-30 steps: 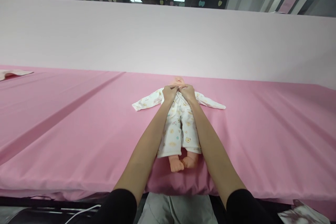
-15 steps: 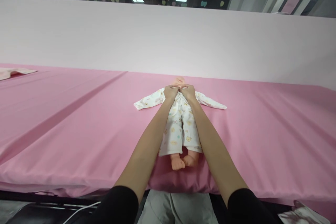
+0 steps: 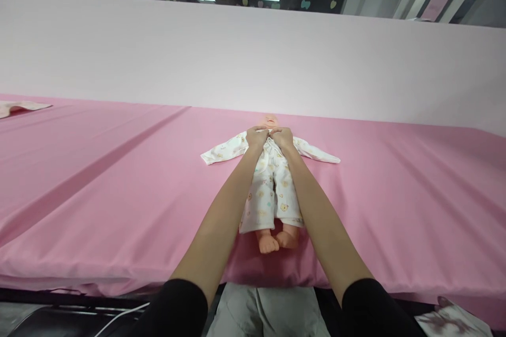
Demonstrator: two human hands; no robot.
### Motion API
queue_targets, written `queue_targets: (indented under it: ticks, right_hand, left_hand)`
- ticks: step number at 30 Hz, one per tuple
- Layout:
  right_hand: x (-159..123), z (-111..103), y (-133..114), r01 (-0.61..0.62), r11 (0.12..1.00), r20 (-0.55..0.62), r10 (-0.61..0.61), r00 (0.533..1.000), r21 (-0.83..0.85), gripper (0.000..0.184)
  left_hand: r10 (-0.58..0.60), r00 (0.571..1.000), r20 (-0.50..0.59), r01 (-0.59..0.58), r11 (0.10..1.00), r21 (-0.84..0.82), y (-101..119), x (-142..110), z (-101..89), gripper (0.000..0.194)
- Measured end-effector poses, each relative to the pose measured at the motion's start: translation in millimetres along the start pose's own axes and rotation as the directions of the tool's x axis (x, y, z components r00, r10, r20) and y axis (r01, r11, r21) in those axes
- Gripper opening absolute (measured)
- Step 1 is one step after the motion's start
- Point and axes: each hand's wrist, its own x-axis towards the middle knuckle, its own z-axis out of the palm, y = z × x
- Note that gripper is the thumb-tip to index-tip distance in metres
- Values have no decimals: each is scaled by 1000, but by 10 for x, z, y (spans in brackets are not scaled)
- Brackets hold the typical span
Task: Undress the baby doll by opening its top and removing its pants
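A baby doll [image 3: 270,120] lies on its back on the pink padded surface, its head toward the white wall and its bare feet toward me. It wears a white printed top [image 3: 226,150], with both sleeves spread out to the sides, and matching white trousers [image 3: 261,201]. Close together at the doll's neck, my left hand [image 3: 256,137] and my right hand [image 3: 282,138] have their fingers closed on the top's collar. The fingertips and the cloth between them are partly hidden.
The pink surface [image 3: 118,195] has creases and a near edge just in front of my lap. A folded pale cloth [image 3: 27,106] lies at the far left. Another stained-looking cloth [image 3: 454,321] is at the lower right. Behind the doll rises a white wall [image 3: 253,58].
The whole view has shifted very slightly. Both hands stay at the doll's collar, and the doll and its clothes look the same.
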Motion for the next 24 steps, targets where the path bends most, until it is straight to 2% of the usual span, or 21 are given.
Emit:
queue_targets:
  ticks: [6, 11, 17, 21, 24]
  right_hand:
    - [32, 19, 30, -30, 999, 32, 29, 999, 15, 13]
    - [-33, 4, -68, -47, 991, -16, 45, 999, -127, 7]
    - [-200, -9, -163, 5, 978, -88, -24, 996, -210, 12]
    - [-263, -9, -126, 49, 976, -117, -75, 990, -214, 15]
    - [-259, 0, -86, 79, 973, -125, -108, 986, -215, 18]
  left_hand:
    - [-45, 998, 47, 48, 997, -57, 18, -42, -14, 36]
    - [-17, 1000, 20, 17, 1000, 23, 59, -85, -47, 32]
    - [34, 999, 5, -34, 991, 130, 90, -133, -87, 21]
    - [94, 995, 18, -96, 981, 170, 118, -175, -92, 19]
    - [98, 994, 43, -105, 976, 189, 147, -184, -94, 18]
